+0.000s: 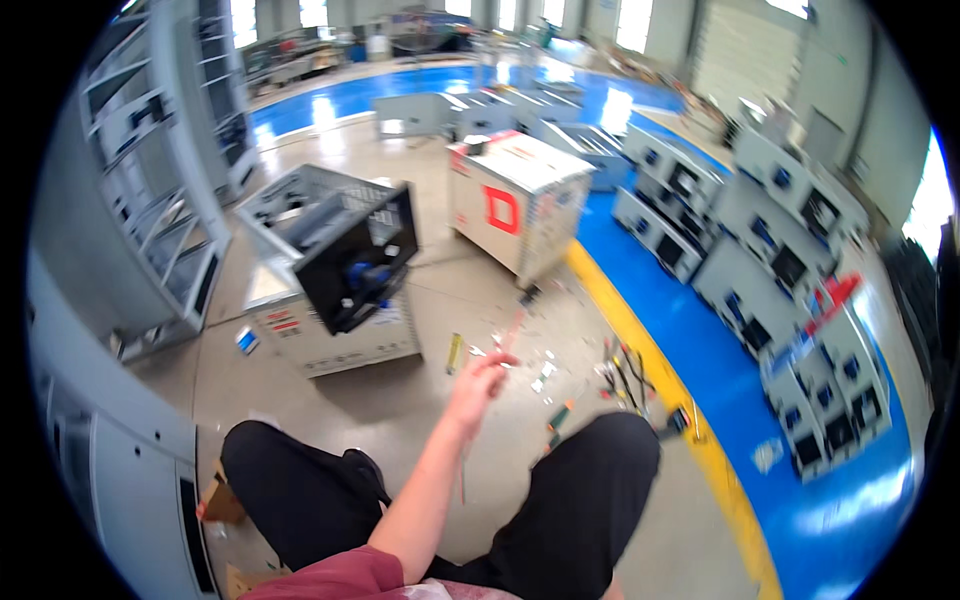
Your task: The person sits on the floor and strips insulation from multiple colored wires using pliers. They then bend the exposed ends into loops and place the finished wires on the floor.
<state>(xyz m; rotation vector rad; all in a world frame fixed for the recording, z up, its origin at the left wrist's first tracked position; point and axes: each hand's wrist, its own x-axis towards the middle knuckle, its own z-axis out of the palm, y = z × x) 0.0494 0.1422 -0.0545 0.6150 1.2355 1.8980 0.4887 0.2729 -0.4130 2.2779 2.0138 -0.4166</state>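
Left hand (482, 381), centre frame, gripped a thin reddish strip (515, 328), long axis slanting up-right; right hand out of view.

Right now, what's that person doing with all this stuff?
The person's left hand holds a thin reddish strip, too blurred to name. The right hand is out of sight. Past the knees, a grey box with a black panel sits on a crate. Small scraps lie scattered on the floor.
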